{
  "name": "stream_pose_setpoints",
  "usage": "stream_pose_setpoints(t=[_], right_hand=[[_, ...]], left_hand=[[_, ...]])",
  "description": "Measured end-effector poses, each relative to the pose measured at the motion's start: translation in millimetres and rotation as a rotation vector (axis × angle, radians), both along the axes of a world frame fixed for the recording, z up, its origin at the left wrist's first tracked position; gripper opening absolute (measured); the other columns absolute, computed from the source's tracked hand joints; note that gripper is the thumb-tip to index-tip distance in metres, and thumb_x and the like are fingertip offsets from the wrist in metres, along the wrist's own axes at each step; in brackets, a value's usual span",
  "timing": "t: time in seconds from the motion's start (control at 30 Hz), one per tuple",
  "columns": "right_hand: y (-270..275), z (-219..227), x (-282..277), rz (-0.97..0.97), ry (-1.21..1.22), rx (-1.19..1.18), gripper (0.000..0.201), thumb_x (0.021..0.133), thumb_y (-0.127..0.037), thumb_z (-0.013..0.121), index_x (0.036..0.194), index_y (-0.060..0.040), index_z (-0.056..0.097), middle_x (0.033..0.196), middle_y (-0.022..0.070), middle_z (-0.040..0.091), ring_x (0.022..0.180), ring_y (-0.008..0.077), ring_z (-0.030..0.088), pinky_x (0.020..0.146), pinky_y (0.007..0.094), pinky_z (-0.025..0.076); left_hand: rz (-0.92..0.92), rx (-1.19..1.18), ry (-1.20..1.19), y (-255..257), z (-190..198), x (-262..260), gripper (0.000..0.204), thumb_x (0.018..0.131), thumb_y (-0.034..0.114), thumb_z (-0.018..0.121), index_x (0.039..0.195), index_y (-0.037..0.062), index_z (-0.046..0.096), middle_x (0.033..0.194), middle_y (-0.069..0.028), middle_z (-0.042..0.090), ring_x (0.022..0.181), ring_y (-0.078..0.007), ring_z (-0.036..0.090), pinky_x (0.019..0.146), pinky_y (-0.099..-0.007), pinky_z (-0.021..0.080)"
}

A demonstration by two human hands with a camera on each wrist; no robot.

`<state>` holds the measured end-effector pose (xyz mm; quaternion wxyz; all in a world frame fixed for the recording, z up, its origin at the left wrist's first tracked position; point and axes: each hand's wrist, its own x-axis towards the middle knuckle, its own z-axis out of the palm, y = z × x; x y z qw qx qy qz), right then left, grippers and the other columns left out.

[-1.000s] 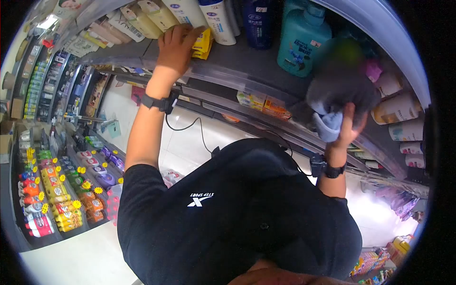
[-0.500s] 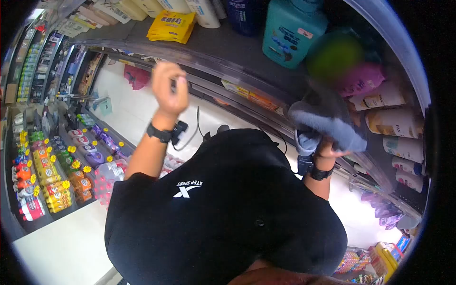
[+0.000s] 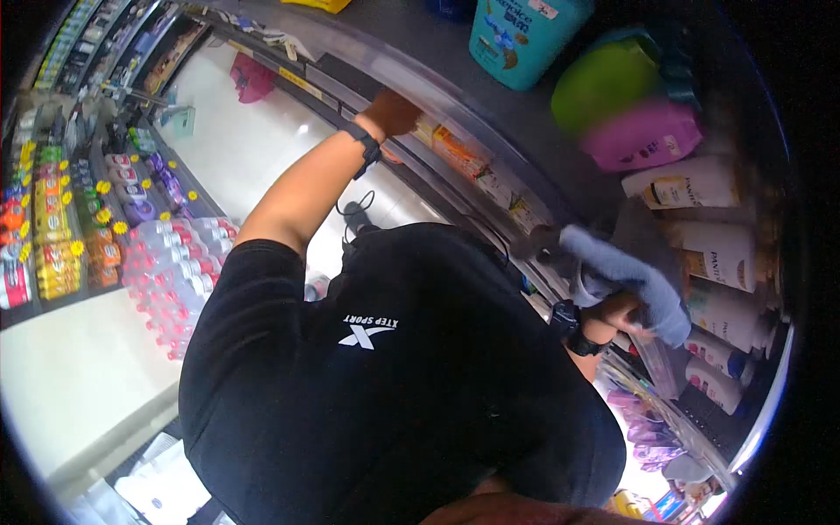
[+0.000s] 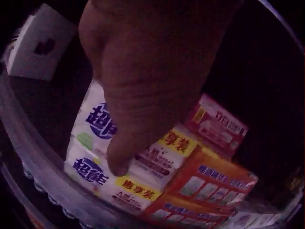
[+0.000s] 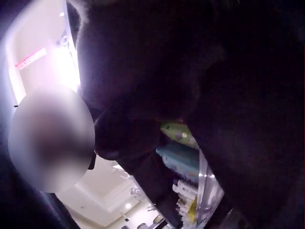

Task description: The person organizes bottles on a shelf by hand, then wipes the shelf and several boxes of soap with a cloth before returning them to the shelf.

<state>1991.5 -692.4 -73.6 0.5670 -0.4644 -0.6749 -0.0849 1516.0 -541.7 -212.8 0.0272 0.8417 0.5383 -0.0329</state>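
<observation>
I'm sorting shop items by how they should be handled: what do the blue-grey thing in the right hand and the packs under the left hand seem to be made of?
The cloth in the right hand looks like soft matte terry or microfibre: it drapes and folds. The soap packs that the left hand touches look like printed glossy paper or film wrappers, judging by their sharp edges and slight sheen; which one is unclear.

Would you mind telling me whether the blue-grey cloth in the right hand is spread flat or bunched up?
Bunched up. The head view shows the cloth gathered into a thick roll, gripped at its lower end by the right hand, beside the shampoo bottles.
</observation>
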Motion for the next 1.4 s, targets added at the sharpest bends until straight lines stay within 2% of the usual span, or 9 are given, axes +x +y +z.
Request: stream_pose_setpoints(t=[0.27, 0.33, 0.47, 0.63, 0.8, 0.83, 1.03, 1.13, 1.4], right_hand=[[6.0, 63.8, -36.9, 0.089, 0.143, -0.024, 0.048, 0.087, -0.035, 0.078, 0.114, 0.0031, 0.067, 0.105, 0.0121, 0.069, 0.094, 0.0249, 0.065, 0.089, 0.0394, 0.052], [5.6, 56.2, -36.4, 0.107, 0.144, -0.023, 0.048, 0.087, -0.034, 0.078, 0.114, 0.003, 0.067, 0.106, 0.0127, 0.07, 0.095, 0.0252, 0.066, 0.089, 0.0391, 0.053], [7.1, 49.0, -34.6, 0.133, 0.172, 0.006, 0.045, 0.089, -0.031, 0.076, 0.117, 0.0026, 0.066, 0.109, 0.0151, 0.07, 0.096, 0.0265, 0.067, 0.09, 0.0377, 0.054], [13.3, 52.5, -31.2, 0.129, 0.175, 0.072, 0.042, 0.089, -0.025, 0.076, 0.118, 0.0029, 0.065, 0.112, 0.0171, 0.071, 0.095, 0.0266, 0.069, 0.09, 0.0361, 0.055], [16.2, 28.7, -19.7, 0.083, 0.222, 0.125, 0.038, 0.085, -0.018, 0.078, 0.114, 0.0044, 0.066, 0.111, 0.0163, 0.072, 0.093, 0.0253, 0.069, 0.086, 0.0361, 0.056], [17.3, 22.5, -17.6, 0.145, 0.325, 0.12, 0.04, 0.084, -0.018, 0.079, 0.114, 0.0055, 0.066, 0.111, 0.0157, 0.072, 0.093, 0.0255, 0.069, 0.087, 0.0368, 0.056], [19.6, 27.5, -11.6, 0.197, 0.255, 0.148, 0.047, 0.085, -0.016, 0.08, 0.121, 0.0088, 0.062, 0.114, 0.0156, 0.07, 0.095, 0.0252, 0.069, 0.089, 0.0386, 0.056], [18.7, 37.9, -30.6, 0.235, 0.282, 0.17, 0.051, 0.085, -0.018, 0.08, 0.124, 0.0093, 0.061, 0.118, 0.0165, 0.069, 0.099, 0.0257, 0.068, 0.093, 0.0402, 0.055], [16.0, 12.5, 3.2, 0.13, 0.388, 0.065, 0.054, 0.086, -0.022, 0.081, 0.126, 0.0092, 0.06, 0.121, 0.0194, 0.068, 0.104, 0.0274, 0.067, 0.098, 0.0437, 0.052]], left_hand=[[0.081, 0.099, -0.217, -40.6, 27.4, -4.9, 0.055, 0.077, 0.003, 0.072, 0.131, 0.0125, 0.066, 0.135, -0.0126, 0.064, 0.13, -0.0376, 0.056, 0.103, -0.0474, 0.051], [0.043, 0.409, -0.392, -65.9, 37.9, -10.9, 0.065, 0.07, 0.0, 0.071, 0.133, 0.0107, 0.062, 0.135, -0.0128, 0.063, 0.131, -0.0379, 0.053, 0.102, -0.0479, 0.051], [-0.015, 0.416, -0.537, -108.0, 82.2, -23.4, 0.064, 0.065, -0.002, 0.068, 0.128, 0.0051, 0.061, 0.127, -0.016, 0.064, 0.122, -0.0413, 0.056, 0.101, -0.0484, 0.048], [-0.113, 0.484, -0.581, -145.6, 250.8, -17.4, 0.06, 0.067, -0.004, 0.068, 0.126, 0.0051, 0.059, 0.122, -0.0155, 0.063, 0.121, -0.0401, 0.056, 0.104, -0.0468, 0.045], [-0.205, 0.551, -0.245, -98.2, 322.2, -14.7, 0.05, 0.073, 0.01, 0.078, 0.119, 0.0036, 0.062, 0.118, -0.0172, 0.064, 0.114, -0.039, 0.059, 0.098, -0.044, 0.048], [-0.186, 0.501, -0.317, -108.2, 348.4, 1.9, 0.045, 0.077, 0.004, 0.067, 0.122, 0.0003, 0.063, 0.114, -0.0225, 0.066, 0.111, -0.0421, 0.062, 0.095, -0.0477, 0.05], [-0.477, 0.563, -0.23, -20.8, 311.2, -2.3, 0.057, 0.068, 0.001, 0.074, 0.123, 0.0019, 0.063, 0.117, -0.0196, 0.065, 0.117, -0.0401, 0.059, 0.096, -0.045, 0.051], [-0.319, 0.407, -0.165, -19.5, 308.0, 2.2, 0.061, 0.067, 0.006, 0.08, 0.125, 0.0029, 0.064, 0.119, -0.019, 0.065, 0.118, -0.0397, 0.059, 0.1, -0.0452, 0.05], [-0.292, 0.662, -0.281, -53.3, 294.1, -1.6, 0.067, 0.069, 0.018, 0.083, 0.131, 0.0045, 0.062, 0.124, -0.0215, 0.064, 0.117, -0.0393, 0.06, 0.099, -0.046, 0.05]])
